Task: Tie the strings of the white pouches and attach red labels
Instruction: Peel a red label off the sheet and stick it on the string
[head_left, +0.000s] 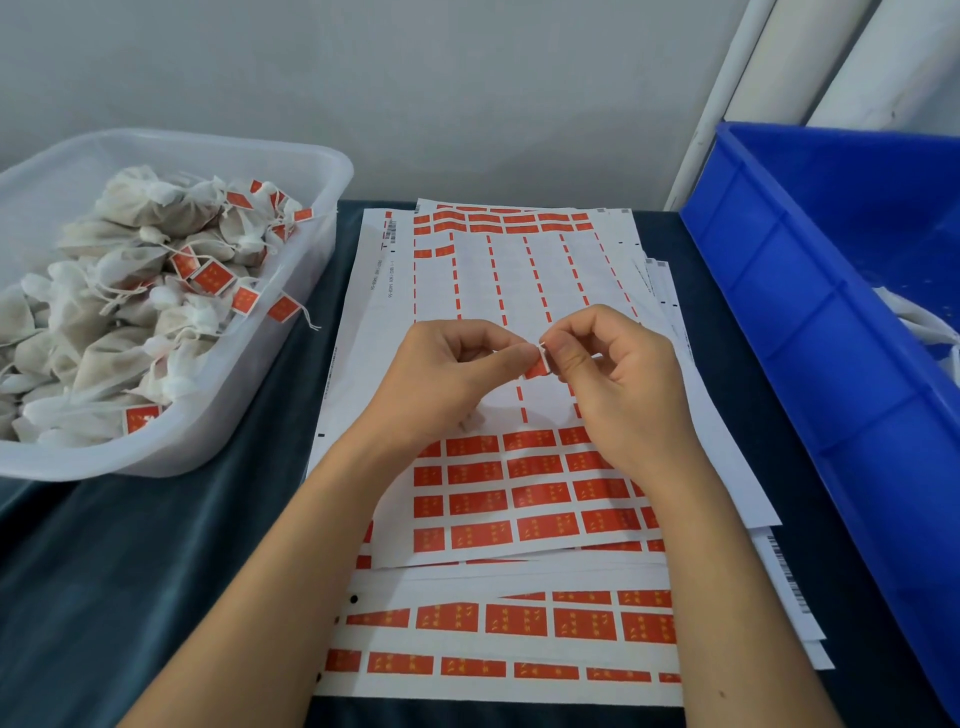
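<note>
My left hand (447, 374) and my right hand (618, 379) meet above the label sheets (519, 483), fingertips pinched together on one small red label (537, 365). A bit of white shows under my left hand near the sheet; I cannot tell whether it is a pouch or its string. Rows of red labels (540, 496) remain on the lower half of the top sheet, while its upper half is mostly peeled bare. Finished white pouches (130, 291) with red labels on their strings fill the clear tub on the left.
The clear plastic tub (291, 332) stands at the left on dark cloth (156, 561). A blue crate (831, 332) stands at the right, with something white inside its far corner. More label sheets (498, 634) lie stacked below. A wall rises behind.
</note>
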